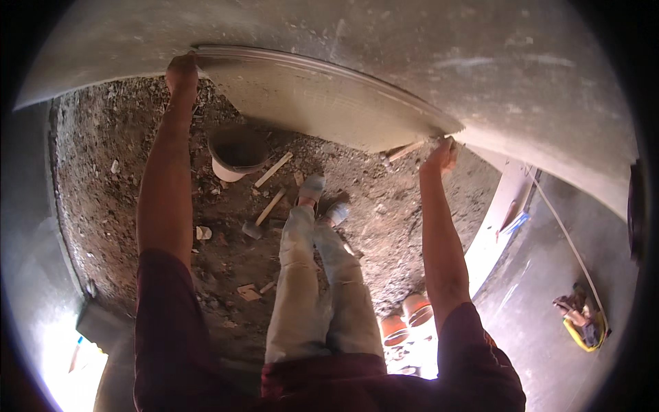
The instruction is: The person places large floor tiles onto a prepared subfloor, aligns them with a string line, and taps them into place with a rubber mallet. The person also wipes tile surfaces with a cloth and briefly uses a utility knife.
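My left hand (181, 72) is closed on the left end of a wide, pale board (316, 110) with a long ridged upper edge, which lies along the grey wall (494, 62). Near the board's other end, my right hand (441, 156) has its fingers curled round the edge. Both arms are stretched out. Below the board, a wooden piece (405, 150) shows near my right hand, and a pale bucket (226, 168) stands on the dirt floor to the right of my left forearm.
A hammer (252, 229) and wood scraps (273, 169) lie on the rubble floor (110, 206) around my feet (312, 185). Orange buckets (416, 310) are at lower right. Grey walls flank both sides; a yellow bag (582, 338) hangs on a cord at right.
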Demonstrator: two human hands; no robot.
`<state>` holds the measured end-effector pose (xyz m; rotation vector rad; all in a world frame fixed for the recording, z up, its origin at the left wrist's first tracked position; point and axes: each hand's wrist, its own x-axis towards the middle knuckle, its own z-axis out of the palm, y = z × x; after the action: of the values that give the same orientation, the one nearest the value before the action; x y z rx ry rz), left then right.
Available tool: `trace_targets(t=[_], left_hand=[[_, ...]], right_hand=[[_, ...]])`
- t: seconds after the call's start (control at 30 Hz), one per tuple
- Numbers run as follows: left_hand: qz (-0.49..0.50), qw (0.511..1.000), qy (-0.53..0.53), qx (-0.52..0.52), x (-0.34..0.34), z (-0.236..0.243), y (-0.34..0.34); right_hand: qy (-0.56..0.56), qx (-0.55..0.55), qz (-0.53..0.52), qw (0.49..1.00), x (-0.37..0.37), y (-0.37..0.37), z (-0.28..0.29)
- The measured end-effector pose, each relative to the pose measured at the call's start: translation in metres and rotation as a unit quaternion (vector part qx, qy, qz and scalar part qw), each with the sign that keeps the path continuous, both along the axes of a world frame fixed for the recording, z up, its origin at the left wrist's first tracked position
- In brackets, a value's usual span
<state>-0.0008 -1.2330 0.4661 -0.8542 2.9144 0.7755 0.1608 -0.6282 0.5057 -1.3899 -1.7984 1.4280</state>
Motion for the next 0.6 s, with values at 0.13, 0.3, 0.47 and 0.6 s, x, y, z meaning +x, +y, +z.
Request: trace_targets(t=[0.13,0.3,0.47,0.6], left_hand=[[-0.085,0.993,0.036,-0.075,-0.009,-0.002,-0.005],[0.084,0.975,0.071,0.191,-0.011,-0.009,-0.008],[-0.05,0.996,0.078,0.004,-0.014,-0.035,-0.041],[0.023,0.984,0.015,0.175,0.001,-0.035,-0.067]], right_hand=[[0.007,0.156,0.046,0.987,0.001,-0.011,-0.017],[-0.019,0.239,0.105,0.965,0.006,0.001,-0.019],[-0.013,0.214,0.111,0.97,0.006,0.005,-0.023],[-0.05,0.159,0.125,0.978,0.026,0.008,-0.027]])
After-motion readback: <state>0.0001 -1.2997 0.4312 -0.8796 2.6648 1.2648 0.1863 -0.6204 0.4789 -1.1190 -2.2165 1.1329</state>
